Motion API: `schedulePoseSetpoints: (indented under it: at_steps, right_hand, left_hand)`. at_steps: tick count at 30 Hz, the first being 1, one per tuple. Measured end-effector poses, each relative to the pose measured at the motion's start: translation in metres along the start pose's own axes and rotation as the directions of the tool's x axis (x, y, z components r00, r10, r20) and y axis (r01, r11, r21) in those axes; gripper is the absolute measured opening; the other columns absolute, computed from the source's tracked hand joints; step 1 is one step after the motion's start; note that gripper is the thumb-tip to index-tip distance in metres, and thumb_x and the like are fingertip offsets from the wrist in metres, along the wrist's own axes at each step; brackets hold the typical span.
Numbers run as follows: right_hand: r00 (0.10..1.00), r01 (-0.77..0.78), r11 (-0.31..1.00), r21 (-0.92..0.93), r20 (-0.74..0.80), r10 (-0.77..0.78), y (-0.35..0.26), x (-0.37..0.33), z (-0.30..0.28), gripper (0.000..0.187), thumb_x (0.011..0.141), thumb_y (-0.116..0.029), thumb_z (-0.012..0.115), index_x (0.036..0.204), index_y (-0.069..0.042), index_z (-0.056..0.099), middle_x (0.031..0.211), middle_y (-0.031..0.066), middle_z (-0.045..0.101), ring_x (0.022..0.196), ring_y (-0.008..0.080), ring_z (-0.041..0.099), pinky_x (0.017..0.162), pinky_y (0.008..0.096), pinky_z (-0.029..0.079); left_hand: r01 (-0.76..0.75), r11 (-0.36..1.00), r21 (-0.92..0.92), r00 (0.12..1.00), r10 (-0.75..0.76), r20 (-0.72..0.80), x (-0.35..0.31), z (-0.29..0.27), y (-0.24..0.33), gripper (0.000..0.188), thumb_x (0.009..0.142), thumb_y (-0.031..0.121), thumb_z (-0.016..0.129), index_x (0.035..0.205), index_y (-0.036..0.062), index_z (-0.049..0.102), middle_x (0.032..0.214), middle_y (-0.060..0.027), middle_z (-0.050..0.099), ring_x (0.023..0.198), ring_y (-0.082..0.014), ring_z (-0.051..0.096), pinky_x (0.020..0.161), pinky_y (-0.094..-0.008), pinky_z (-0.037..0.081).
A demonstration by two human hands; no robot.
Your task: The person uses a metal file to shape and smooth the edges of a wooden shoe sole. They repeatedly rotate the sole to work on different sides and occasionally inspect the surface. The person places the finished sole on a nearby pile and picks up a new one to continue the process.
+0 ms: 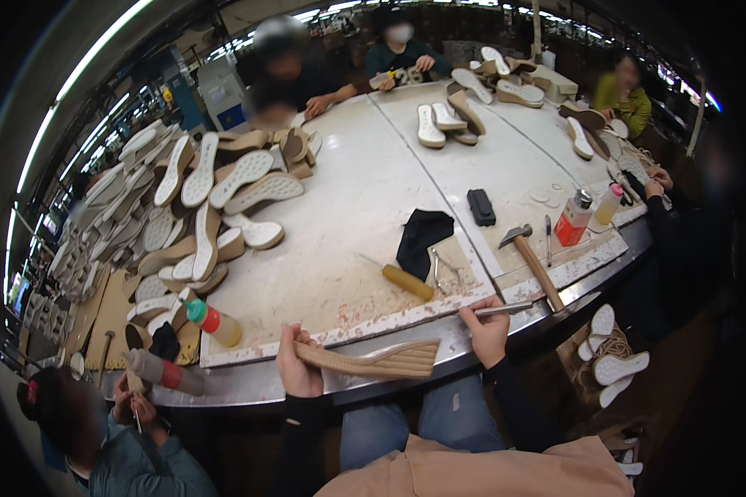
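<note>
My left hand [298, 364] is closed round the toe end of a tan wedge shoe sole [394, 358] with a ribbed side, held sideways at the table's front edge. Its thick heel points towards my right hand [486, 333]. A slim silver pen-like tool [510, 308] is pinched in my right fingers, apart from the sole; I cannot make out its exact kind. Just beyond my hands lie an awl with a yellow handle [408, 282], a thin metal tool [448, 269] and a black cloth [424, 240]. A wooden-handled hammer [539, 269] rests right of my right hand.
Wedge soles [240, 178] are heaped on the left of the white table [348, 207]. A green-capped bottle [215, 321], a red-labelled bottle [574, 219] and a black box [481, 207] stand about. A co-worker [133, 431] sits close at left; others sit round the table.
</note>
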State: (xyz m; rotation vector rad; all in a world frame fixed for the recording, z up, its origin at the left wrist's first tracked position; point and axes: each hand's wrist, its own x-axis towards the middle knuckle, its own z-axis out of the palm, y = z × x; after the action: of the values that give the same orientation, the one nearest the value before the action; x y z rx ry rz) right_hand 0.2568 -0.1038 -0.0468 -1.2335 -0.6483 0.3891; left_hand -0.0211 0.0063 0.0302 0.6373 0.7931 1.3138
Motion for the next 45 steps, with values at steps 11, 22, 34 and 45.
schedulePoseSetpoints:
  at_steps: [11,22,34,45]
  right_hand:
    - [1.0,0.018,0.998,0.061,0.016,-0.019,-0.005,-0.001,0.001,0.02,0.084,-0.001,0.073,0.085,-0.003,0.053,0.075,0.0002,0.059,0.066,0.0046,0.054,0.06,0.0201,0.044]
    - [0.999,-0.001,0.999,0.043,0.053,-0.001,-0.003,0.0,-0.002,0.017,0.085,0.001,0.071,0.091,-0.001,0.056,0.083,0.0019,0.061,0.073,0.0053,0.055,0.065,0.0196,0.044]
    - [0.999,-0.013,0.999,0.032,0.038,0.012,0.001,0.008,0.003,0.019,0.083,0.0,0.073,0.09,-0.003,0.056,0.081,0.0001,0.06,0.07,0.0042,0.055,0.064,0.0185,0.043]
    - [0.996,-0.01,1.0,-0.015,0.088,0.011,-0.007,0.0,0.003,0.018,0.084,-0.001,0.072,0.091,-0.001,0.056,0.081,0.0006,0.06,0.071,0.0041,0.053,0.065,0.0186,0.042]
  left_hand:
    - [0.08,0.97,-0.231,0.975,-0.124,-0.186,0.011,-0.033,-0.027,0.045,0.097,0.037,0.049,0.059,0.0179,0.032,0.052,0.004,0.03,0.046,-0.0117,0.03,0.05,-0.0317,0.034]
    - [0.197,0.858,-0.474,0.969,-0.244,-0.038,-0.009,-0.032,-0.002,0.042,0.098,0.034,0.044,0.06,0.0174,0.038,0.051,0.0034,0.037,0.047,-0.0124,0.035,0.053,-0.0315,0.035]
    - [-0.045,0.992,-0.119,0.977,0.019,-0.212,0.017,-0.063,-0.018,0.036,0.097,0.03,0.052,0.067,0.0132,0.04,0.062,-0.0003,0.042,0.058,-0.0137,0.044,0.061,-0.0307,0.042]
    - [-0.42,0.786,0.453,0.878,0.478,-0.015,-0.041,-0.056,-0.027,0.06,0.089,0.008,0.061,0.143,-0.0003,0.034,0.148,-0.015,0.032,0.137,-0.0287,0.032,0.114,-0.0394,0.023]
